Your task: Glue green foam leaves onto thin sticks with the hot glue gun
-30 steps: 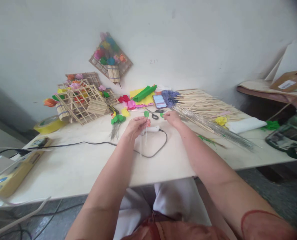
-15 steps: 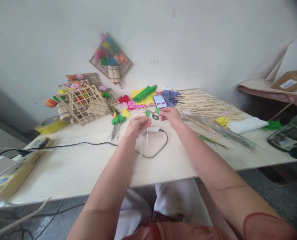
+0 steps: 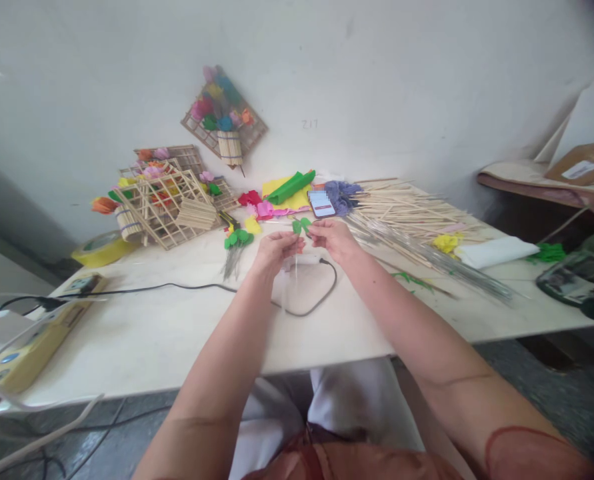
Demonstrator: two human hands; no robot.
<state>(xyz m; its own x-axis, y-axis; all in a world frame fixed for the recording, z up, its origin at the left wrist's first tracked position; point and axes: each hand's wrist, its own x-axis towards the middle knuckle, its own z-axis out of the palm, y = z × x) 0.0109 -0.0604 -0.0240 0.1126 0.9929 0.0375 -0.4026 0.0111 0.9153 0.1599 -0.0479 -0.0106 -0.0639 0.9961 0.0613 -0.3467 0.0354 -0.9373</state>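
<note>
Just above the table's middle, my left hand (image 3: 278, 250) is closed on a thin wire stem that hangs below the fingers, with a green paper leaf (image 3: 297, 227) at its top. A second green paper leaf (image 3: 305, 224) is pinched in my right hand (image 3: 333, 239), close against the first one. Whether the two leaves touch I cannot tell. Beneath my hands lies a white glue gun (image 3: 307, 259), partly hidden, its black cord looping over the table. A bunch of green leaves on wires (image 3: 237, 240) rests to the left.
Bamboo lattices with paper flowers (image 3: 161, 200) lean at the back left; another hangs on the wall. Coloured crepe paper (image 3: 291, 188) and a phone (image 3: 321, 204) lie behind my hands. Bamboo sticks (image 3: 401, 207) and wires (image 3: 437, 257) spread rightward. A yellow power strip (image 3: 41, 340) sits left.
My right hand has moved left with its leaf, bringing it from a gap away to right beside the leaf in my left hand. My right hand now covers the scissors.
</note>
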